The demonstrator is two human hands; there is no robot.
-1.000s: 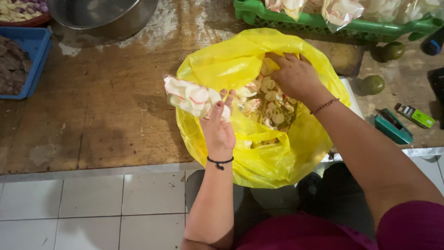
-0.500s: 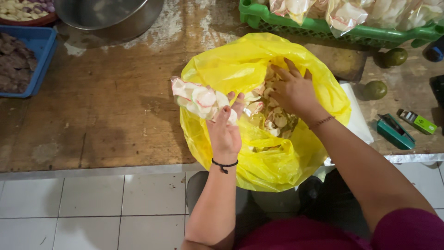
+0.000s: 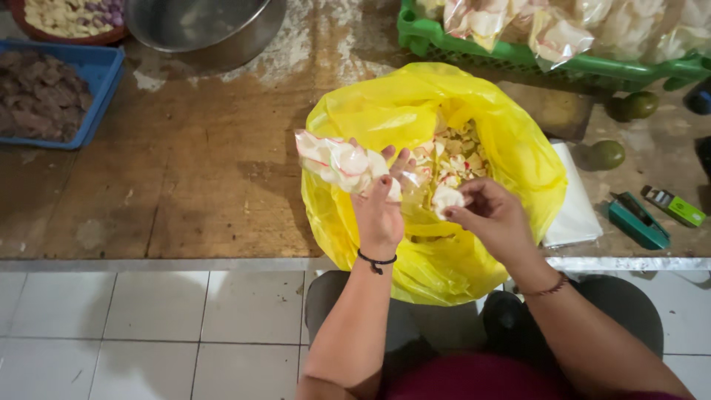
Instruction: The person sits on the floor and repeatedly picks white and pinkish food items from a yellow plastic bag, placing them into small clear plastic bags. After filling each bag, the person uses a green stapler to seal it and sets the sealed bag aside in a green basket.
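Fingers of the left hand point(image 3: 379, 215) are curled around a small clear packet of pale chips point(image 3: 342, 161), gripping it at its open end and holding it out over the near-left rim of the big yellow bag point(image 3: 385, 111), while the right hand point(image 3: 495, 219) now sits pulled back toward the body, thumb and fingertips pinched shut on a little clump of white chips point(image 3: 446, 198). That's the change: a second ago the right hand was spread deep over the loose chips point(image 3: 459, 152) heaped in the middle of the bag, and now it has come up and out with a pinch of them, hovering just beside the packet's mouth but not touching it. By my reading, the scoop is done and the load is on its way to the packet, which looks already well filled. The left hand has barely shifted; it still props the packet in the same spot. A dark band circles each wrist. Moving outward, the yellow bag slumps over the edge of the worn wooden table point(image 3: 185, 185), its lower part hanging past the metal trim. Just right of it lie a folded white sheet point(image 3: 576, 215), a teal tool point(image 3: 637, 221) and a small green lighter point(image 3: 675, 207), with two dark green fruits point(image 3: 607, 154) nearby. Farther back sit a green crate point(image 3: 518, 63) of filled packets, a steel bowl point(image 3: 200, 26) and a blue tray point(image 3: 96, 74) of dark pieces.
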